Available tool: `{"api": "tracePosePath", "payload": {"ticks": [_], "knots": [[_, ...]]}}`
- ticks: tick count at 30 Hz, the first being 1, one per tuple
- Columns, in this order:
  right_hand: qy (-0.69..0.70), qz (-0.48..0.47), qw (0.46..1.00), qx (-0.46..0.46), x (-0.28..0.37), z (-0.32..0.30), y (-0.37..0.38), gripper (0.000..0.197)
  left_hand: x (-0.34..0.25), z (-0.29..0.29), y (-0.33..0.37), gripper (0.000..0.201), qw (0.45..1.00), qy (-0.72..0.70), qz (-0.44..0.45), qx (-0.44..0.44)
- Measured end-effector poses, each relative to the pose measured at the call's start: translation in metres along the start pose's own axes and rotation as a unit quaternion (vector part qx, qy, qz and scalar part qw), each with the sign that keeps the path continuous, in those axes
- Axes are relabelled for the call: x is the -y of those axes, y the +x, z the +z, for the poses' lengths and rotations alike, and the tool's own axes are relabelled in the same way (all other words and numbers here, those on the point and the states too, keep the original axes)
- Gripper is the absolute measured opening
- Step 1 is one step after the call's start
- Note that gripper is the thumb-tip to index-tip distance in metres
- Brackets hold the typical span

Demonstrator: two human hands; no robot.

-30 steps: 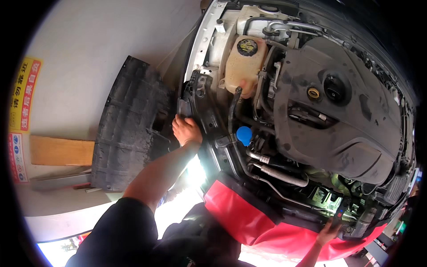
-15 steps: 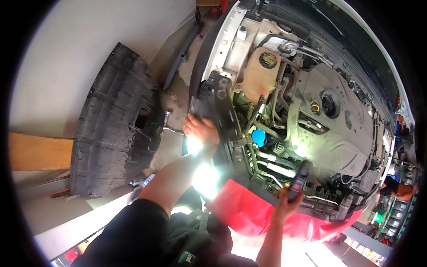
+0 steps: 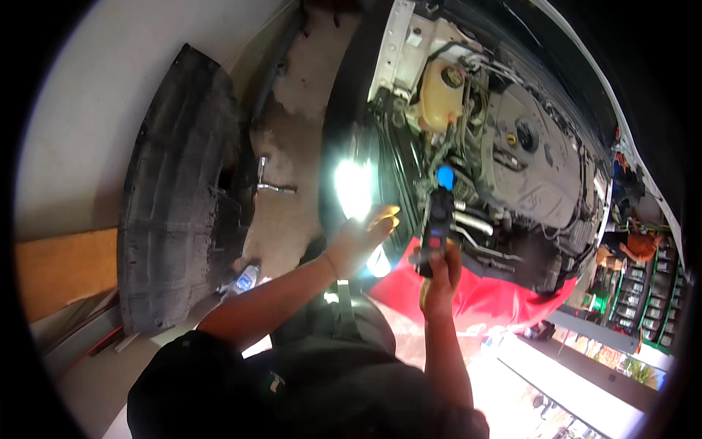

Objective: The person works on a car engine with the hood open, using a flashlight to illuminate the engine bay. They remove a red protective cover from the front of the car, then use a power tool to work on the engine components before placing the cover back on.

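One car point(image 3: 393, 55): opened up, filling the right side of the scene from near to far.
Black panel point(image 3: 175, 190): upright at the left, well apart from the car.
Red sheet point(image 3: 486, 296): draped along the car's near edge.
Engine cover point(image 3: 537, 157): grey, on the right, farther off than the sheet.
Tank point(image 3: 441, 95): pale yellow, on the far side, left of the engine cover.
Left hand point(image 3: 357, 245): fingers loosely extended, nothing seen in it; just beside a strong glare, so I cannot tell whether it touches the car.
Right hand point(image 3: 439, 282): closed around the near end of a lamp.
Lamp point(image 3: 439, 208): black, slim, by its look a handheld torch; raised in front of the car, its free end pointing far. Probably light, with a hard, stiff body, fairly easy to grip but slippery if oily, and its lens end likely fragile. Best held by the near half, leaving the far end uncovered.
Wrench point(image 3: 276, 188): metal, on the floor point(image 3: 292, 124) right of the panel.
Blue cap point(image 3: 445, 177): just beyond the lamp's far end; contact cannot be told.
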State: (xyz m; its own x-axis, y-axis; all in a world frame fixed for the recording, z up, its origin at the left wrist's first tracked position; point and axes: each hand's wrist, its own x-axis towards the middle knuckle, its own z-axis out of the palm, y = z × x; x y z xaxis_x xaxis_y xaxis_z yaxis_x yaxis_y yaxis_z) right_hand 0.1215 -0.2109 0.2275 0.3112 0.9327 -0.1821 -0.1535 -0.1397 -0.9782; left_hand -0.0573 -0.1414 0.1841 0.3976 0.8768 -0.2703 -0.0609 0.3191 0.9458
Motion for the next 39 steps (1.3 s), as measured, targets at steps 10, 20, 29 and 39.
{"api": "tracePosePath", "payload": {"ticks": [10, 20, 29, 39], "knots": [[0.041, -0.023, 0.994, 0.097, 0.013, -0.02, -0.074, 0.011, -0.053, 0.056, -0.088, 0.04, 0.994, 0.049, 0.079, 0.049], [0.082, -0.051, 0.995, 0.007, -0.032, -0.069, -0.132, 0.014, -0.024, 0.122, -0.13, 0.042, 0.987, 0.125, 0.051, 0.082], [0.165, 0.007, 0.979, -0.117, -0.033, -0.082, -0.103, 0.019, -0.014, 0.104, -0.062, 0.048, 0.925, 0.332, 0.114, 0.145], [0.198, 0.025, 0.889, -0.411, -0.075, -0.134, -0.03, 0.025, -0.028, -0.039, 0.216, 0.037, 0.777, 0.55, 0.306, -0.024]]}}
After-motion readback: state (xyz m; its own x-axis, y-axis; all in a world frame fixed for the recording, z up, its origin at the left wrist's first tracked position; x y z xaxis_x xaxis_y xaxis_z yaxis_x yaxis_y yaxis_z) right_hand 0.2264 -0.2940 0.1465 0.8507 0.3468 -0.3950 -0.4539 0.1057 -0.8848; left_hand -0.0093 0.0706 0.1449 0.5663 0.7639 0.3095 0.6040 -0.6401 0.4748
